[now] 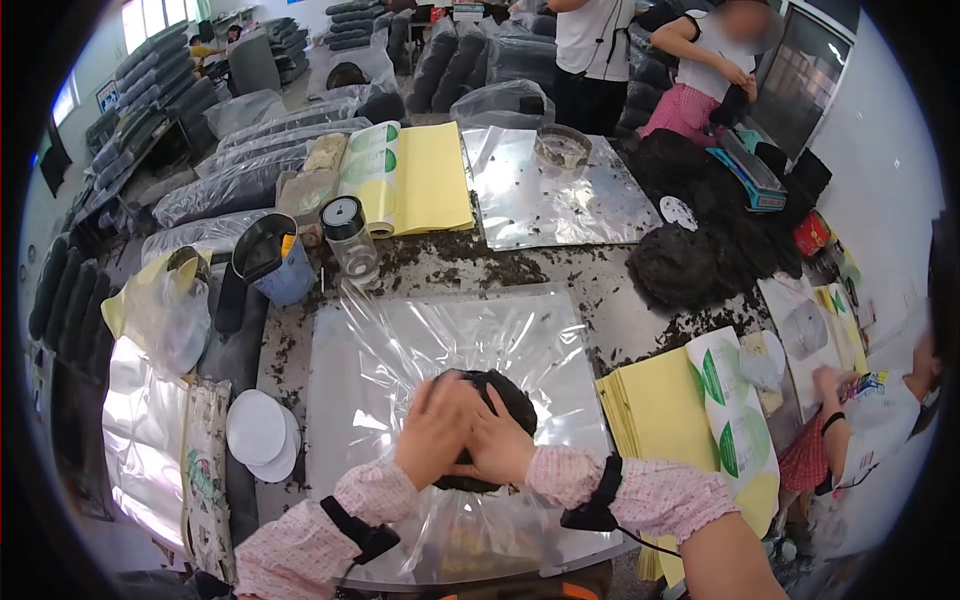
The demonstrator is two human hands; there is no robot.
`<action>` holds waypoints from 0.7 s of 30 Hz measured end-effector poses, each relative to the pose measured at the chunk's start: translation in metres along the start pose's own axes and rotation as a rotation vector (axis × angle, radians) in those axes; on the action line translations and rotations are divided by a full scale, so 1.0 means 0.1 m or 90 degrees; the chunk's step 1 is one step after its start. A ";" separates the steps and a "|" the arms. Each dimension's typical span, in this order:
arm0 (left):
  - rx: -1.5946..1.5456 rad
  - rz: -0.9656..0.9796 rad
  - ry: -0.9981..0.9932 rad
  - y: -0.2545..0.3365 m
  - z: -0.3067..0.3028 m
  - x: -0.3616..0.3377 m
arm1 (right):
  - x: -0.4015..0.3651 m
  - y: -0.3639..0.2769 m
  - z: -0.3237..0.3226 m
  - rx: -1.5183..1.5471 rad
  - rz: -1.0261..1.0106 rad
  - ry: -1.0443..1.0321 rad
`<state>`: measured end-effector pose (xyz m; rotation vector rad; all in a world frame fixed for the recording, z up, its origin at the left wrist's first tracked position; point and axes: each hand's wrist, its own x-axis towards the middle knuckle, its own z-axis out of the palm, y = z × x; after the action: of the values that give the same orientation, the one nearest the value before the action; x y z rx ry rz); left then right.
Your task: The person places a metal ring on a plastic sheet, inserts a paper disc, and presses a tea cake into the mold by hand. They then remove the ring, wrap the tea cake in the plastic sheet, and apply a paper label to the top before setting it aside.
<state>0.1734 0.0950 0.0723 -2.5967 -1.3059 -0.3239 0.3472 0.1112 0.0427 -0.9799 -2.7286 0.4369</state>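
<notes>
A round, flat, dark cake of what looks like dried seaweed (513, 393) lies on a sheet of clear plastic film (400, 345) in front of me. On top of it rest both hands, close together. My left hand (436, 425) lies over its left part with fingers stretched out and slightly blurred. My right hand (502, 442) presses on its middle and right, fingers extended and thumb apart. The hands cover much of the cake. Under the film is a pale flat board or sheet.
White discs (258, 430) lie at left, yellow sheets (655, 400) at right. Behind stand a blue bucket (275, 265), a clear jar (350, 245) and a metal sheet (560, 205) with a ring (563, 147). A dark pile (690, 265) sits at back right. Other people work nearby.
</notes>
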 end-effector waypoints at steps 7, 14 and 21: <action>-0.240 0.095 -0.175 -0.11 0.29 0.21 | 0.12 0.02 0.08 -0.063 0.088 -0.217; -0.422 0.076 -0.074 -0.14 0.20 0.19 | 0.04 0.07 0.02 0.160 0.043 -0.061; -0.489 -0.525 0.101 -0.64 -0.52 -1.03 | -1.20 0.27 -0.93 0.089 0.405 0.310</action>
<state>0.0570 0.0387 0.0982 -2.2452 -2.5035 -1.3536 0.4806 0.0725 0.1093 -1.6507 -1.8991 0.4067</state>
